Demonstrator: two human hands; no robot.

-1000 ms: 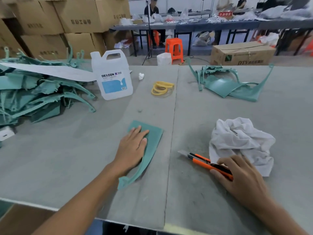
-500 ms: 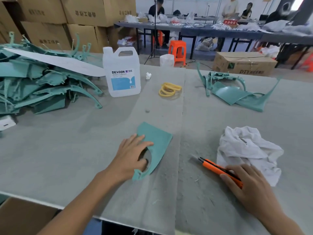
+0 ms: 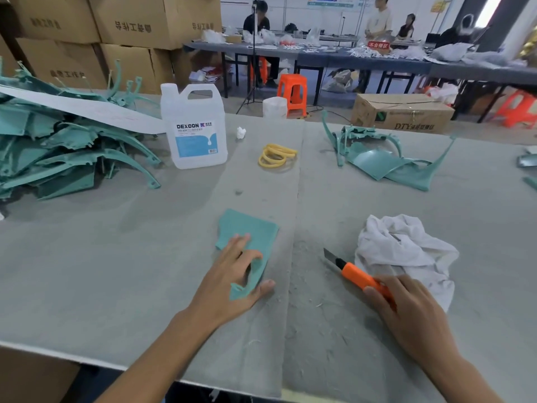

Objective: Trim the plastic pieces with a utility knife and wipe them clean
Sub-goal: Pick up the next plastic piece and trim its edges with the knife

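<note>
Item logged: one teal piece [image 3: 252, 237], flat on the table [image 3: 116, 271] just left of its centre seam, long axis running away from me, wide end far, narrow end near. My left hand [image 3: 232, 274] lay over the near half, fingers curled on top and thumb against the narrow end, pinching it. My right hand [image 3: 406, 312] was closed round the knife [image 3: 357, 274] handle, blade out, tip aimed far-left toward the piece but apart from it, across the seam. Rag [image 3: 404, 251] lay just beyond the right hand; contact unclear. Knife's rear was hidden under fingers; the piece's burrs were too small to make out.
</note>
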